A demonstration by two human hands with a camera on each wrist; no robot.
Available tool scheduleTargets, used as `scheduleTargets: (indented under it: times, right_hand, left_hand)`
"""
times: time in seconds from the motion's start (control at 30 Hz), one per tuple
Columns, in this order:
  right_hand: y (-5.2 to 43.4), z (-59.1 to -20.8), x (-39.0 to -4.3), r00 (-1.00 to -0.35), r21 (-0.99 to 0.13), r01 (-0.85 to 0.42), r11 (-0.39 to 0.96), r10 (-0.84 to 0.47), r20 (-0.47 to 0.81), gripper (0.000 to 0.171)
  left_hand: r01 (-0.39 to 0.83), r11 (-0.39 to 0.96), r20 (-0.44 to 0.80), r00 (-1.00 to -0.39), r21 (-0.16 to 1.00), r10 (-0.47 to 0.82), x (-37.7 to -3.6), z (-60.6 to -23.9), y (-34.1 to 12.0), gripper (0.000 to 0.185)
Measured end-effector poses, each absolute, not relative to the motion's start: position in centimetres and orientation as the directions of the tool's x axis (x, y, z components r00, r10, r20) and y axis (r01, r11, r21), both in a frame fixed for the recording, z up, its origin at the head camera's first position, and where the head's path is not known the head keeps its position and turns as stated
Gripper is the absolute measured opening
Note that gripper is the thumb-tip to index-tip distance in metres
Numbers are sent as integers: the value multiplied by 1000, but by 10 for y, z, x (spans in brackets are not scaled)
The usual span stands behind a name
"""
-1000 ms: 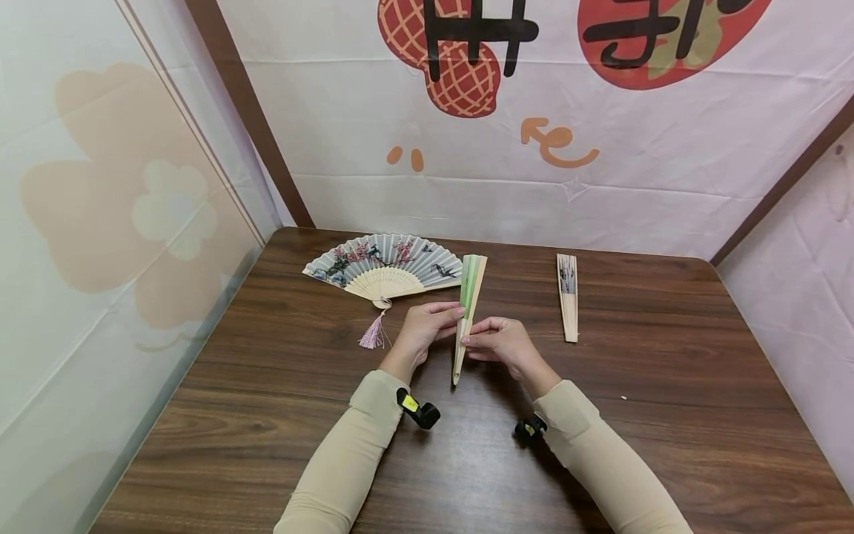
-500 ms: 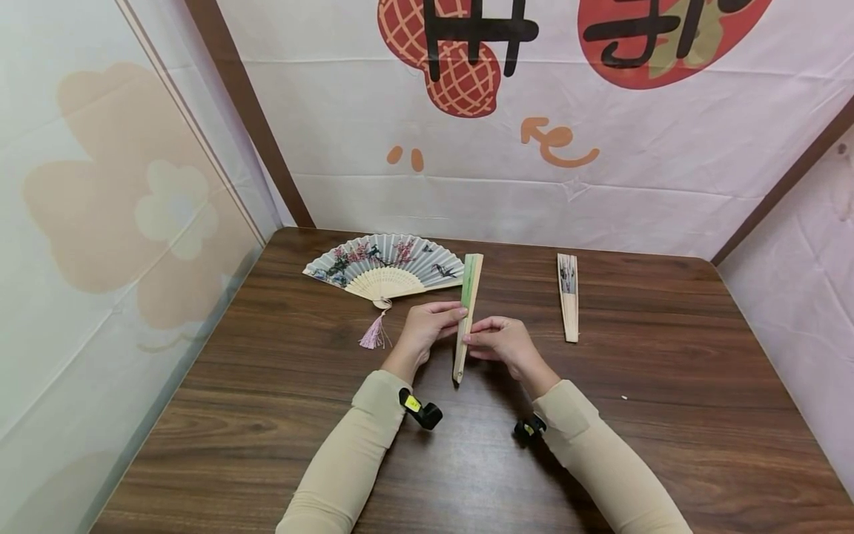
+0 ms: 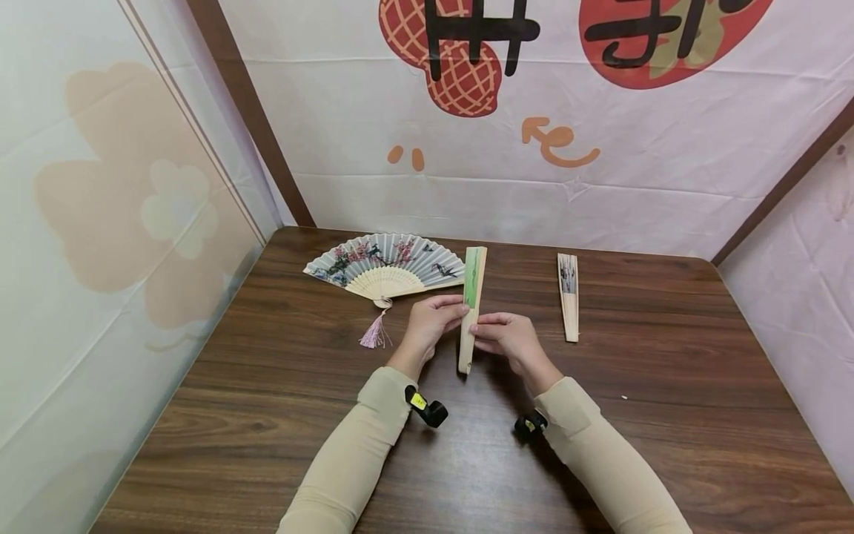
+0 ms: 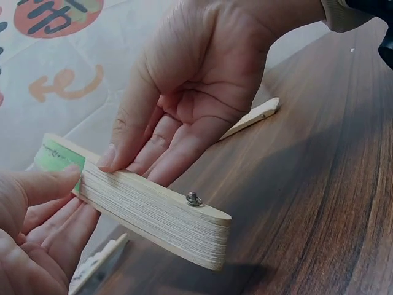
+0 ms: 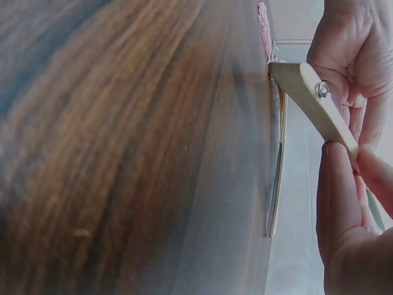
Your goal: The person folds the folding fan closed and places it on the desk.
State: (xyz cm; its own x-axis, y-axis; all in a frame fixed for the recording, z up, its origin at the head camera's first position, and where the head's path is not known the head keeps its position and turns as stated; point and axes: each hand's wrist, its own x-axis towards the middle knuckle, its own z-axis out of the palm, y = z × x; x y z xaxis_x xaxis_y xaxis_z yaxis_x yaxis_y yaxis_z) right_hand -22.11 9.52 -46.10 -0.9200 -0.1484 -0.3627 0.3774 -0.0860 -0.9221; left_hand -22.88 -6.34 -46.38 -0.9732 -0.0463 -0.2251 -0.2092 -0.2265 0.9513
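On the dark brown wood-grain table (image 3: pixel 267 415) there are three folding fans in all, one spread and two folded shut. Farthest left lies the opened pale blue paper fan painted with pink blossoms (image 3: pixel 385 261), its bamboo ribs meeting at a pivot from which a pink tassel (image 3: pixel 371 335) trails toward the person. Just to its right, near the middle of the table, the closed bamboo fan with green paper leaves (image 3: pixel 471 308) is held between two hands, its pivot end toward the person and its green end pointing at the back wall. The left hand (image 3: pixel 430 320) pinches it from the left, thumb and fingers (image 4: pixel 55 184) curled against the stack of slats; the right hand (image 3: pixel 510 340) pinches it from the right, thumb on the top guard stick and fingers (image 4: pixel 178 150) curled underneath. The head view gives only the top edge of this fan; the left wrist view shows the packed edges of the slats, the small metal rivet (image 4: pixel 194 198) at the pivot and the rounded end lifted clear of the table, while the right wrist view shows the same rivet (image 5: pixel 320 90) from the other side. Farthest right, well apart from the hands, a second closed bamboo fan with pale printed paper (image 3: pixel 568 297) lies flat on the table.
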Motion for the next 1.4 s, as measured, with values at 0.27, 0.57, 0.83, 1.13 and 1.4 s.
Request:
scheduleTargets:
  times: [0.27, 0.57, 0.83, 1.13, 1.4]
  right_hand:
    - [102, -454, -228, -919, -904, 391, -170, -118, -376, 27]
    - [112, -444, -239, -924, -907, 380, -182, -112, -365, 25]
    - [123, -439, -250, -923, -904, 382, -193, -113, -367, 39]
    - [128, -446, -264, -919, -891, 394, -224, -90, -384, 40]
    - [131, -447, -275, -918, -897, 397, -191, -83, -389, 44]
  left_hand:
    - [-178, -191, -188, -982, 965, -34, -231, -459, -58, 27]
    - [-141, -161, -150, -988, 977, -43, -240, -454, -47, 24]
    - [-154, -173, -167, -984, 973, -64, -250, -459, -35, 22]
    - [-170, -146, -186, -977, 975, -107, -260, -463, -22, 20]
    - [-211, -108, -225, -964, 972, -142, -268, -461, -14, 17]
